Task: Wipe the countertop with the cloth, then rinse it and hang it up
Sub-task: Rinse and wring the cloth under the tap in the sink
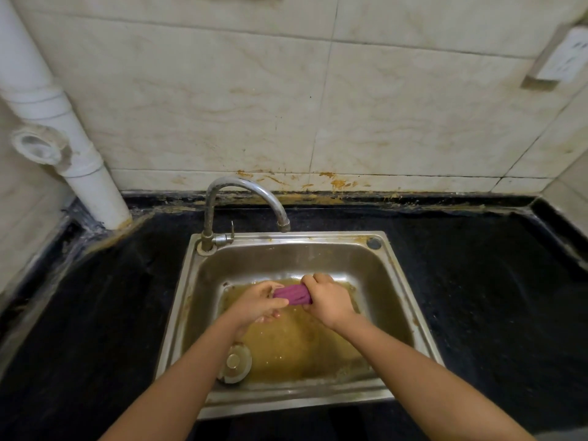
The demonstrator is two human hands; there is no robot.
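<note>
Over the middle of the steel sink point(410, 316), just below frame centre, both hands are holding the purple cloth point(291, 295) bunched into a tight roll. At its left end the left hand point(258, 302) is gripping it with curled fingers, while the right hand point(327, 297) is clamping fingers round its right end. Murky yellowish water is sitting in the basin beneath. Behind, the faucet point(241, 198) is arching over the black countertop point(483, 281). A white pipe point(63, 128) is running down the upper left.
</note>
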